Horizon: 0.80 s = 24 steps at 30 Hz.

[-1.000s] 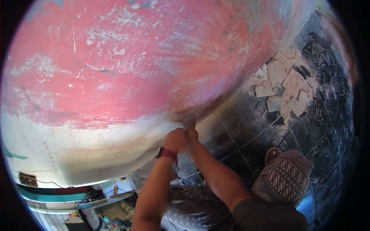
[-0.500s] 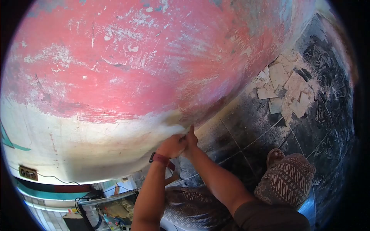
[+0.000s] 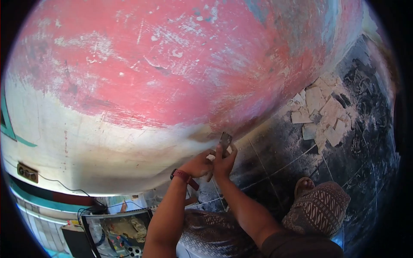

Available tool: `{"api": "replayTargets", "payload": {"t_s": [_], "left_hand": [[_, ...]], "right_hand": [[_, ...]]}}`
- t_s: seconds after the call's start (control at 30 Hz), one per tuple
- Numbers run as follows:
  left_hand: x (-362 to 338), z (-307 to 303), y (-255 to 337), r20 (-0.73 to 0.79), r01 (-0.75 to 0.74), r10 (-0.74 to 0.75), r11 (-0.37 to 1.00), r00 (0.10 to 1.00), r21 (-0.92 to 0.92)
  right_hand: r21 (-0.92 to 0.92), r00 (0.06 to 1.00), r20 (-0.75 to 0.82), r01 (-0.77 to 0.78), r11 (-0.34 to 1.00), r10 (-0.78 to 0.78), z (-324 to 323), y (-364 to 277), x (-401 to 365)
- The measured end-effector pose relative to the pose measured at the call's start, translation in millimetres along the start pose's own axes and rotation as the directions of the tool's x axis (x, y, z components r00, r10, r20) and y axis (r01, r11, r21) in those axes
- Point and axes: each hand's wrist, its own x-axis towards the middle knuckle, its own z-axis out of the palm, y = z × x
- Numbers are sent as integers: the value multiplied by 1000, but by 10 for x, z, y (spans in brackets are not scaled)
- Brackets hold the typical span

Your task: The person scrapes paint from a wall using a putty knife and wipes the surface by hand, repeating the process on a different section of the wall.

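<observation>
My right hand (image 3: 223, 162) is closed on a small dark flat piece (image 3: 225, 138), whose far end sticks up past the thumb near the wall's lower part. Close beside it, my left hand (image 3: 198, 165), with a red-strapped watch (image 3: 182, 175) at the wrist, has its fingers curled against the right hand; what they hold, if anything, is hidden. In front of both hands is the wall (image 3: 146, 99), with scraped pink paint and a bare whitish band.
Broken pale pieces (image 3: 315, 99) and dust lie on the dark tiled floor (image 3: 258, 161). My patterned-cloth knee (image 3: 320, 206) and sandaled foot (image 3: 304, 184) are at the right. A socket (image 3: 27, 172) with a cable and a glass-sided case (image 3: 116, 230) with items are at lower left.
The dark piece now shows in my right hand, which has turned and shifted slightly right. My left hand has moved a little right beside it. The view has shifted slightly.
</observation>
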Motion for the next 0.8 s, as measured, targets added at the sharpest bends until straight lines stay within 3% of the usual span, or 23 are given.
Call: {"api": "replayTargets", "payload": {"t_s": [0.07,0.17,0.3,0.37,0.4,0.47,0.63,0.8], "left_hand": [[71,18,-99,-107,-128,118,988,987,-83],[158,66,-201,-269,-234,164,938,949,-257],[269,105,-179,-405,-202,-52,804,913,-559],[315,105,-237,-503,-298,18,823,864,-483],[355,110,-274,-549,-344,54,828,834,-442],[484,141,-415,-559,-319,-27,798,828,-511],[737,274,-510,-496,-299,-136,653,858,-696],[815,357,-377,-504,-343,-142,576,852,-742]], "right_hand": [[-160,937,132,343,926,-324,-127,102,54],[-223,834,234,547,807,-500,-112,37,104],[-251,877,357,422,871,-322,-172,10,193],[-292,907,360,330,898,-216,-165,-41,177],[-367,895,396,362,857,-208,-193,4,210],[-501,868,462,425,754,-183,-268,126,306],[-648,871,404,487,586,-279,-309,131,439],[-687,869,396,495,532,-297,-279,107,497]]}}
